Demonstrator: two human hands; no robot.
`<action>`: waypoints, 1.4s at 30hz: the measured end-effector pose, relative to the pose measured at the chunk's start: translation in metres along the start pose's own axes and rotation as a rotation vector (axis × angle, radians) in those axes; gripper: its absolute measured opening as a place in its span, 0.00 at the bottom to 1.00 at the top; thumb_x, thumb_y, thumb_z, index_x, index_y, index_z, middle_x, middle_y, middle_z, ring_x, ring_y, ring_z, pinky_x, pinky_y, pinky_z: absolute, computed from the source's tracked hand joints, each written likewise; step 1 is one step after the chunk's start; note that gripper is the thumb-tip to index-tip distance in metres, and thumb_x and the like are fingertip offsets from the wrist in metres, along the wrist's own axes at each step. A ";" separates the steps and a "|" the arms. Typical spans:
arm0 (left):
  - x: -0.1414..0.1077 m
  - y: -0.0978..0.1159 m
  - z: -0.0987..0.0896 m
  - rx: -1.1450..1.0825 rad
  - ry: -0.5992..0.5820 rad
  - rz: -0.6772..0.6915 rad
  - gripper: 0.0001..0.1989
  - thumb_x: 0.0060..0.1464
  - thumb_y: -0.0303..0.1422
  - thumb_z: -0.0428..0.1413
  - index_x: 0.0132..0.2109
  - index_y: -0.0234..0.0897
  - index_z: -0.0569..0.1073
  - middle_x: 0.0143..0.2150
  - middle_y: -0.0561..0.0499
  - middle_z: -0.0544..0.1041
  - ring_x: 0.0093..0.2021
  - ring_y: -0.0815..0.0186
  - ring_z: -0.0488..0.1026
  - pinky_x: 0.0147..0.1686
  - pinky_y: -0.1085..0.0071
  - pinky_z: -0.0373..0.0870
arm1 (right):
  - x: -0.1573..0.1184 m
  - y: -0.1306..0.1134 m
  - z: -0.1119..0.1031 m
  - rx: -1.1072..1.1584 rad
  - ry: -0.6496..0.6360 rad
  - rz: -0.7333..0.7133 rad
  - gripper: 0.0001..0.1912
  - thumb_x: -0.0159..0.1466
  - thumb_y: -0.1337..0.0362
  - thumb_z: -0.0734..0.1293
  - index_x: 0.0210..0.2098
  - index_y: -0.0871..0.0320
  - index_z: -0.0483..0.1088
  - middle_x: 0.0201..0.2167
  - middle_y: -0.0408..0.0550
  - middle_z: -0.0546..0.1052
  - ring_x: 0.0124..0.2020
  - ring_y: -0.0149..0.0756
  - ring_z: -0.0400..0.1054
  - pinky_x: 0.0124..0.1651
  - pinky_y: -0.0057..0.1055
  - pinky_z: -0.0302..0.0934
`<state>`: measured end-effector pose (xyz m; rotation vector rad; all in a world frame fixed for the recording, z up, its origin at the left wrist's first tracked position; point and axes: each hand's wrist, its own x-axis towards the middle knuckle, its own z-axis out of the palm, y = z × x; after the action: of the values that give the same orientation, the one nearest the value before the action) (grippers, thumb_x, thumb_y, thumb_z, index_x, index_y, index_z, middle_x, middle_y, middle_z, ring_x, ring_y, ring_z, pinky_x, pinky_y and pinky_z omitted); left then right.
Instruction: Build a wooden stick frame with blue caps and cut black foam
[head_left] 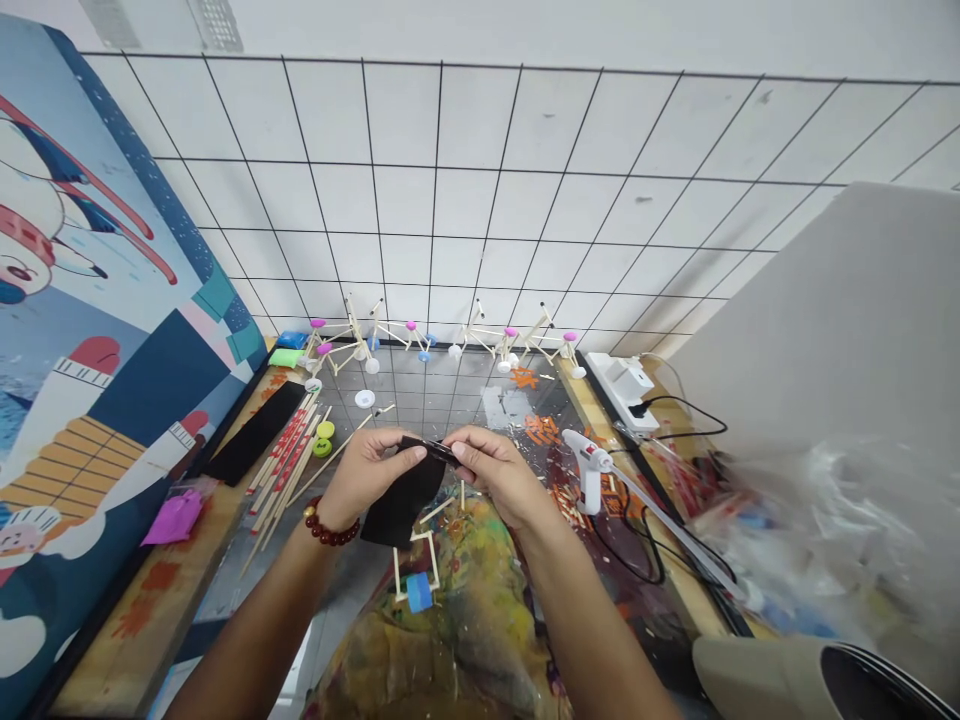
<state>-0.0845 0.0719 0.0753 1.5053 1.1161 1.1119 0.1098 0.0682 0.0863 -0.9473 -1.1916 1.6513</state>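
A piece of black sheet, like felt or foam [405, 503], hangs down between my hands over the work surface. My left hand [369, 470], with a beaded bracelet on the wrist, is closed on its upper edge between thumb and fingers. Thumb and fingertips of my right hand [487, 465] pinch the dark narrow end at the top right of the same piece; its exact fold is hidden by the fingers. Just below the sheet lies a small frame of wooden sticks [397, 575] with a blue piece [419, 592] on it, resting on a paint-stained cloth [457, 640].
A white glue gun [589, 470] and power strip [621, 395] are at right. Wooden sticks [281, 470], yellow-green lids [323, 438] and a black strip [255, 432] lie left. Several stick models [480, 340] line the tiled wall. Orange scraps [541, 430] lie right of centre.
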 end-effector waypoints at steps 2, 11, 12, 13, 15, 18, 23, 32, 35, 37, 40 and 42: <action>0.000 0.001 -0.001 0.056 -0.010 0.046 0.09 0.50 0.38 0.62 0.32 0.36 0.81 0.31 0.49 0.81 0.35 0.62 0.76 0.40 0.68 0.71 | 0.000 0.000 0.000 0.025 -0.009 0.023 0.16 0.52 0.51 0.73 0.30 0.58 0.73 0.21 0.40 0.65 0.21 0.25 0.53 0.24 0.25 0.43; 0.001 0.006 -0.003 0.049 -0.038 0.048 0.08 0.51 0.37 0.62 0.34 0.36 0.81 0.32 0.49 0.81 0.35 0.63 0.76 0.46 0.67 0.70 | 0.005 0.006 0.004 -0.085 0.064 -0.024 0.18 0.52 0.49 0.72 0.27 0.58 0.74 0.19 0.39 0.63 0.21 0.26 0.50 0.25 0.26 0.45; 0.000 0.007 -0.001 0.017 -0.044 0.023 0.09 0.51 0.38 0.62 0.34 0.35 0.81 0.32 0.49 0.81 0.35 0.64 0.75 0.41 0.69 0.70 | 0.006 0.008 0.003 -0.132 0.072 -0.056 0.17 0.54 0.49 0.71 0.28 0.59 0.74 0.19 0.39 0.63 0.21 0.27 0.51 0.25 0.26 0.46; 0.000 0.008 0.000 -0.019 -0.056 -0.004 0.10 0.51 0.38 0.62 0.35 0.34 0.80 0.32 0.49 0.80 0.33 0.65 0.75 0.37 0.71 0.70 | 0.006 0.008 0.002 -0.183 0.076 -0.095 0.16 0.56 0.50 0.70 0.29 0.59 0.74 0.19 0.40 0.64 0.22 0.27 0.52 0.26 0.27 0.46; -0.001 0.009 0.004 -0.076 -0.063 -0.052 0.12 0.51 0.39 0.62 0.35 0.33 0.80 0.31 0.49 0.79 0.32 0.66 0.73 0.34 0.73 0.69 | 0.006 0.010 -0.001 -0.269 0.080 -0.175 0.15 0.59 0.52 0.68 0.30 0.59 0.74 0.21 0.41 0.66 0.24 0.29 0.55 0.28 0.27 0.48; 0.000 0.008 0.007 -0.105 -0.003 -0.096 0.12 0.50 0.40 0.62 0.33 0.33 0.80 0.29 0.50 0.79 0.30 0.67 0.73 0.32 0.74 0.68 | 0.005 0.009 -0.003 -0.299 0.059 -0.221 0.14 0.60 0.53 0.68 0.31 0.59 0.75 0.23 0.42 0.68 0.25 0.29 0.57 0.29 0.27 0.50; 0.001 0.002 0.004 -0.090 0.012 -0.077 0.11 0.50 0.39 0.63 0.35 0.35 0.81 0.31 0.49 0.80 0.33 0.66 0.74 0.35 0.73 0.69 | 0.002 0.006 -0.005 -0.158 -0.034 -0.141 0.16 0.61 0.51 0.66 0.33 0.59 0.74 0.17 0.39 0.62 0.21 0.27 0.53 0.26 0.26 0.45; 0.002 0.000 0.005 0.088 -0.009 0.050 0.09 0.51 0.37 0.61 0.35 0.36 0.81 0.33 0.49 0.82 0.36 0.64 0.76 0.39 0.70 0.70 | 0.002 0.004 -0.012 -0.084 -0.047 -0.103 0.15 0.57 0.52 0.71 0.29 0.60 0.76 0.19 0.41 0.65 0.21 0.26 0.52 0.25 0.26 0.44; 0.001 0.002 0.005 0.100 0.010 0.069 0.07 0.51 0.36 0.61 0.34 0.37 0.81 0.33 0.49 0.82 0.36 0.63 0.77 0.40 0.70 0.71 | 0.001 0.005 -0.010 -0.066 -0.027 -0.124 0.15 0.56 0.52 0.72 0.31 0.59 0.78 0.19 0.41 0.66 0.21 0.26 0.52 0.26 0.27 0.45; 0.001 0.003 0.005 0.108 0.018 0.077 0.07 0.51 0.35 0.61 0.33 0.37 0.81 0.33 0.49 0.82 0.37 0.62 0.77 0.41 0.69 0.71 | 0.000 0.005 -0.010 -0.107 -0.030 -0.143 0.15 0.57 0.52 0.71 0.34 0.59 0.79 0.19 0.40 0.66 0.21 0.26 0.53 0.26 0.27 0.46; 0.000 0.006 0.004 0.106 0.022 0.079 0.06 0.50 0.35 0.62 0.33 0.37 0.81 0.33 0.49 0.83 0.37 0.62 0.78 0.42 0.68 0.72 | -0.002 0.005 -0.012 -0.188 -0.044 -0.166 0.16 0.58 0.53 0.71 0.40 0.56 0.78 0.23 0.42 0.71 0.23 0.27 0.57 0.28 0.27 0.49; 0.000 0.007 0.005 0.108 0.023 0.084 0.06 0.50 0.35 0.62 0.33 0.38 0.81 0.33 0.49 0.83 0.37 0.62 0.78 0.44 0.67 0.72 | -0.002 0.006 -0.013 -0.208 -0.054 -0.167 0.15 0.59 0.53 0.70 0.40 0.56 0.79 0.27 0.44 0.75 0.27 0.30 0.61 0.32 0.28 0.53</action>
<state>-0.0790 0.0703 0.0816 1.6402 1.1527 1.1440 0.1214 0.0694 0.0777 -0.9075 -1.4606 1.4480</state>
